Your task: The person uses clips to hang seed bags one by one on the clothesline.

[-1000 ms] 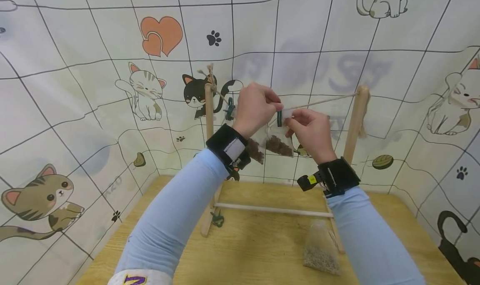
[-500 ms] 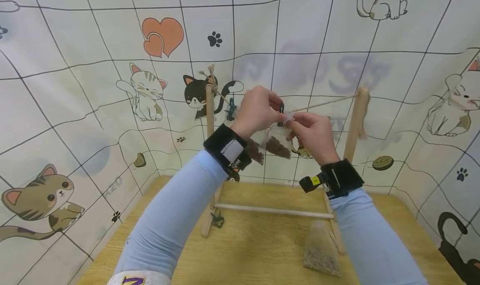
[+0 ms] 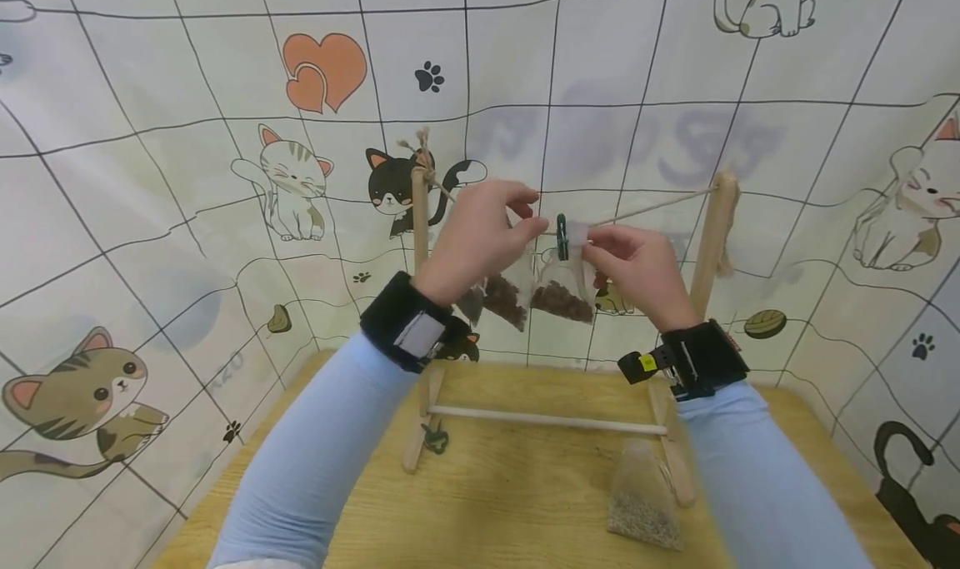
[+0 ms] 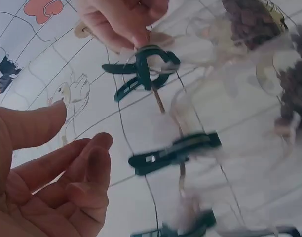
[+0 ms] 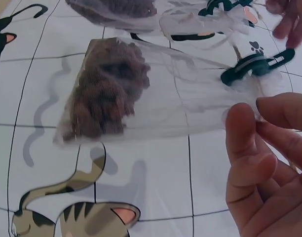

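Observation:
A sheer mesh bag (image 3: 564, 301) of brown pieces hangs from the cord (image 3: 652, 208), held by a dark green clip (image 3: 562, 237). My right hand (image 3: 637, 271) pinches the bag's top edge just right of that clip; the right wrist view shows thumb and fingertip meeting on the mesh. To the clip's left is my left hand (image 3: 480, 234), thumb and fingers apart with nothing between them. Beside it hangs a second brown-filled bag (image 3: 506, 302), and a third darker bag (image 3: 471, 305) is partly hidden by my wrist. More green clips (image 4: 175, 153) line the cord in the left wrist view.
The cord runs between two wooden posts (image 3: 708, 257), joined low down by a white crossbar (image 3: 551, 419). On the wooden table (image 3: 510, 494) lie a loose green clip (image 3: 435, 438) and a mesh bag (image 3: 643, 506) with pale grey contents. A cat-print sheet stands behind.
My left hand has let go of the green clip and moved left and down, away from it. The clip now sits on the cord and bag. My right hand has shifted slightly right.

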Demonstrator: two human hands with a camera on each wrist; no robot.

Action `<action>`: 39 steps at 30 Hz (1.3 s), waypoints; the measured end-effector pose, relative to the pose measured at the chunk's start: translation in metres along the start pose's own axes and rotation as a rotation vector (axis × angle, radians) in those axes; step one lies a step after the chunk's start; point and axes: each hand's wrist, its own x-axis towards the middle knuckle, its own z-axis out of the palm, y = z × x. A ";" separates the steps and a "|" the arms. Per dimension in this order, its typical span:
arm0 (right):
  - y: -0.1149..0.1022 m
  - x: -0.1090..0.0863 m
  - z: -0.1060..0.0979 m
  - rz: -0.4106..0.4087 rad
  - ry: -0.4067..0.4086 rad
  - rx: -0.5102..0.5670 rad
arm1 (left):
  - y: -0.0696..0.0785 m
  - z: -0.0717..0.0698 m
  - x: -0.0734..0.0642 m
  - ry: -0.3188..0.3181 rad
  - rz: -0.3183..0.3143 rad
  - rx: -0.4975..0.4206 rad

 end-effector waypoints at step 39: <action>0.083 -0.125 0.030 -0.221 0.199 -0.265 | -0.113 0.107 -0.148 0.413 0.265 0.169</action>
